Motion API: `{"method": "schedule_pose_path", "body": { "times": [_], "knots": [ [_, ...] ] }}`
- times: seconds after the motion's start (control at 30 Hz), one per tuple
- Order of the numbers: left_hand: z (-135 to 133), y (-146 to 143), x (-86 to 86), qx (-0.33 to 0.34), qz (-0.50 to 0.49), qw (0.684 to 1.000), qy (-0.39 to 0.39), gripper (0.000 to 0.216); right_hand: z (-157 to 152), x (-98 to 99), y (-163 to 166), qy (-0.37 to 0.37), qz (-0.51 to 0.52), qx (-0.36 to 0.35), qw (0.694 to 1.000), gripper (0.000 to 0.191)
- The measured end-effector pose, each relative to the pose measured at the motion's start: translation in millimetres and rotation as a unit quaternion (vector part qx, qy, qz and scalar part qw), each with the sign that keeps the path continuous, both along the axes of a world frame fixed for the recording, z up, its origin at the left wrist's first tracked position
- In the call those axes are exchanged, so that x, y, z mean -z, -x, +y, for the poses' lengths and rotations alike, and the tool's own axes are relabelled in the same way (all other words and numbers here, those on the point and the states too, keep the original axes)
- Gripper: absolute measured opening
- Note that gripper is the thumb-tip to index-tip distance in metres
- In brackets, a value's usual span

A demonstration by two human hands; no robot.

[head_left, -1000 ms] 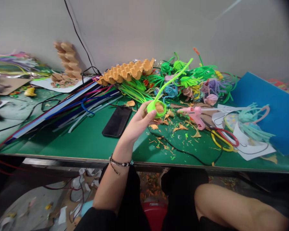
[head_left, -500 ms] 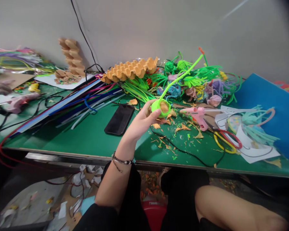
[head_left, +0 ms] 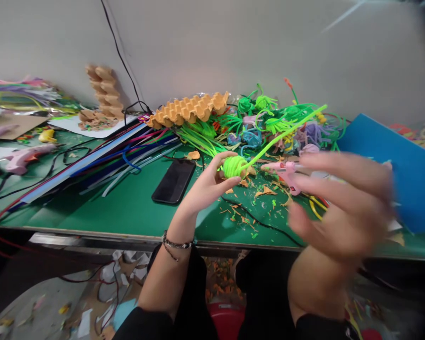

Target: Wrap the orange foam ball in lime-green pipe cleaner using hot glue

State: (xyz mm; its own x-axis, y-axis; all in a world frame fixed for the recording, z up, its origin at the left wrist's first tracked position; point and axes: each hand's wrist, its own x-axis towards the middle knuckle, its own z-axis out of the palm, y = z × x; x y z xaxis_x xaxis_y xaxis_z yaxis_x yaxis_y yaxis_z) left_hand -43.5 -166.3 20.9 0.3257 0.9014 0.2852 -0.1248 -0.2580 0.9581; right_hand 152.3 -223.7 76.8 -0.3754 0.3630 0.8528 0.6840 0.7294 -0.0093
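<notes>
Head view: gripping, with the curled fingers of the left hand (head_left: pixel 205 188), one lime-green wound piece (head_left: pixel 233 167), between thumb on the near side and fingertips on the far side, over the green surface (head_left: pixel 127 212), with one lime-green stem (head_left: pixel 286 135) slanting from it up to the right. Holding the right hand (head_left: pixel 347 212) well apart from the piece, blurred, with bent fingers spread and parted from the thumb, partly covering one pink glue gun (head_left: pixel 286 173); cannot tell whether touching it, nor read the small red patch (head_left: pixel 292 189) on its handle. Near the piece, scattered tan scraps (head_left: pixel 265 191); just beside the left hand, one black phone (head_left: pixel 174 181), lying flat. Farther back, one ridged tan tray (head_left: pixel 191 109) beside a heap of coloured bundles (head_left: pixel 251 138), too tangled to count. Toward the edges, one blue board (head_left: pixel 407 170) at right; at left, one upright tan carton strip (head_left: pixel 106 89) and a second pink gun (head_left: pixel 19 159).
</notes>
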Motion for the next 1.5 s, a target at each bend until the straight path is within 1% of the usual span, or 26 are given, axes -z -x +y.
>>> {"method": "schedule_pose_path", "body": {
  "times": [0.07,0.13,0.2,0.23,0.3,0.37,0.43,0.5,0.6,0.7,0.8,0.93,1.07,1.17,1.27,1.37,1.43,1.5],
  "knots": [
    [-4.4,0.1,-3.7,-0.004,0.023,1.0,-0.018,0.046,12.3,1.3,4.3,-0.052,-0.022,0.011,0.998,0.029],
    [-8.9,-0.2,-8.1,-0.012,0.04,0.998,-0.04,0.045,22.4,3.5,8.8,-0.024,-0.047,0.024,0.998,0.026],
    [-13.2,-0.8,-12.6,-0.019,0.053,0.997,-0.056,0.044,26.9,5.2,11.3,0.01,-0.048,0.032,0.998,0.019],
    [-15.4,-1.1,-14.7,-0.02,0.058,0.996,-0.062,0.043,27.0,5.5,11.5,0.014,-0.044,0.036,0.998,0.015],
    [-19.2,-1.5,-18.3,-0.018,0.068,0.995,-0.071,0.041,24.2,4.8,10.2,0.011,-0.042,0.039,0.998,0.01],
    [-22.1,-1.6,-20.9,-0.018,0.075,0.994,-0.081,0.041,20.4,3.1,8.1,0.009,-0.05,0.023,0.998,0.009],
    [-23.8,-1.3,-22.6,-0.023,0.08,0.993,-0.084,0.04,17.9,1.7,6.4,0.011,-0.056,0.006,0.998,0.007],
    [-24.6,-0.9,-23.6,-0.034,0.086,0.992,-0.086,0.04,17.6,1.4,5.9,0.005,-0.052,0.008,0.999,0.004],
    [-25.4,-0.4,-24.5,-0.061,0.099,0.99,-0.085,0.039,19.5,2.5,6.5,-0.001,-0.041,0.013,0.999,0.007],
    [-26.8,-0.2,-25.0,-0.076,0.1,0.989,-0.079,0.038,22.2,4.3,7.1,0.012,-0.033,-0.015,0.999,0.007],
    [-28.3,0.1,-25.2,-0.086,0.1,0.988,-0.082,0.037,24.8,6.6,8.1,0.006,-0.021,-0.029,0.999,0.008],
    [-29.6,0.5,-25.4,-0.08,0.098,0.989,-0.079,0.035,29.1,9.8,12.3,-0.01,-0.01,-0.034,0.999,0.01],
    [-30.7,0.7,-25.4,-0.079,0.104,0.988,-0.087,0.035,31.5,11.7,17.0,-0.008,-0.007,-0.034,0.999,0.011],
    [-31.2,1.3,-24.3,-0.098,0.133,0.98,-0.114,0.036,31.2,12.0,19.3,-0.005,-0.005,-0.029,1.0,0.012],
    [-31.3,2.9,-22.5,-0.119,0.168,0.964,-0.166,0.036,30.3,12.0,21.9,-0.002,-0.011,-0.018,1.0,0.011],
    [-31.4,4.8,-21.5,-0.131,0.167,0.956,-0.202,0.037,29.2,11.8,25.3,0.012,-0.011,-0.006,1.0,0.011],
    [-31.5,5.3,-21.7,-0.124,0.147,0.963,-0.187,0.036,28.3,11.3,26.9,0.031,0.001,-0.012,0.999,0.011],
    [-30.9,5.1,-22.2,-0.093,0.109,0.981,-0.134,0.034,27.7,10.4,26.7,0.064,0.027,-0.037,0.997,0.009]
  ]
}}
